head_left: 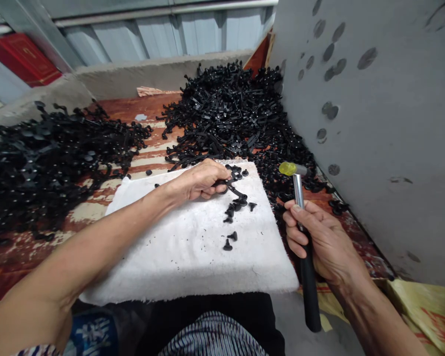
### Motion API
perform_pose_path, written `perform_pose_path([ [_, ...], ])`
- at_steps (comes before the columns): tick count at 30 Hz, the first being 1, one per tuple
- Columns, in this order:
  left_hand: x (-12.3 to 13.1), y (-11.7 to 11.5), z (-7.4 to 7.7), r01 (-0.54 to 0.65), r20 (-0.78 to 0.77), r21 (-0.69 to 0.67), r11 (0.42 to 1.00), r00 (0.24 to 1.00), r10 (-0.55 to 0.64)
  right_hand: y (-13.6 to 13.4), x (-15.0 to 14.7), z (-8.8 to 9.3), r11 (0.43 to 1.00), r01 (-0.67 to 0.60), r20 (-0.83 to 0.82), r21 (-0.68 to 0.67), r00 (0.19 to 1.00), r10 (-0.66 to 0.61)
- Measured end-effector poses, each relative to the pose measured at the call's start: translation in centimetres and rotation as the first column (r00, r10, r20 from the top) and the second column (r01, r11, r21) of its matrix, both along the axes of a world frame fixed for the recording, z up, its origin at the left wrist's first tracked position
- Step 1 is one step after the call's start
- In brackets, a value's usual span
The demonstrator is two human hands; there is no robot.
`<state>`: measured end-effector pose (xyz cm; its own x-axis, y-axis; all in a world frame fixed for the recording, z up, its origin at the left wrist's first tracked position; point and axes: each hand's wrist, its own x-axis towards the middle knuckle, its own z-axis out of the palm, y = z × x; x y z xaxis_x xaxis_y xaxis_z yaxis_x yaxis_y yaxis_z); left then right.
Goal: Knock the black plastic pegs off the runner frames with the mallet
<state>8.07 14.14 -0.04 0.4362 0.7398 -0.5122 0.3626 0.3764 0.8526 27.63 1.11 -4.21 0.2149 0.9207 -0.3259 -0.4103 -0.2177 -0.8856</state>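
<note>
My left hand (207, 179) is closed on a black branching part (237, 190) with round knobs at its ends, over the white cloth (193, 267). Several small black mushroom-shaped plugs (228, 244) lie loose on the cloth, just right of and below that hand. In my right hand (315, 232) is a small hammer (309, 282) with a black grip, a metal shaft and a yellow tip on its head. The hammer stands upright, its head raised beside the cloth's right edge. My left fingertips are partly hidden behind the hand.
A big heap of black parts (233, 109) rises behind the cloth, and another pile (48, 158) spreads at the left. A grey panel (374, 123) with dark round marks borders the right side. Yellow sacking (426, 311) lies at the lower right.
</note>
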Motion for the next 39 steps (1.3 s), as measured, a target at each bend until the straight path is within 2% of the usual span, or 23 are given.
perform_pose_path([
  [20,0.3,-0.4,0.4,0.019,-0.001,0.05,0.999,1.0,-0.019,0.0,-0.1,0.1,1.0,-0.004,0.001,0.019,1.0,0.004],
  [25,0.6,-0.4,0.6,0.011,-0.119,0.075,0.997,0.993,-0.002,-0.1,0.0,0.1,1.0,-0.01,-0.001,0.021,1.0,0.01],
  [30,0.6,0.0,0.6,0.043,-0.165,0.117,0.992,0.986,-0.023,-0.2,0.0,-0.1,1.0,-0.013,0.021,-0.006,1.0,0.013],
  [33,0.6,0.1,0.7,0.058,-0.208,0.132,0.99,0.978,-0.029,-0.3,0.2,-0.2,0.998,-0.064,0.126,-0.01,0.99,0.065],
  [35,0.6,0.1,0.9,0.068,-0.209,0.137,0.988,0.977,-0.038,-0.2,0.4,0.0,0.988,-0.149,0.309,0.028,0.942,0.133],
  [37,0.7,0.0,1.0,0.069,-0.206,0.141,0.988,0.978,-0.039,0.3,0.5,0.8,0.966,-0.23,0.546,0.115,0.827,0.132],
  [39,0.7,-0.1,1.2,0.063,-0.212,0.146,0.987,0.977,-0.031,1.0,0.3,1.9,0.93,-0.288,0.724,0.227,0.689,0.037],
])
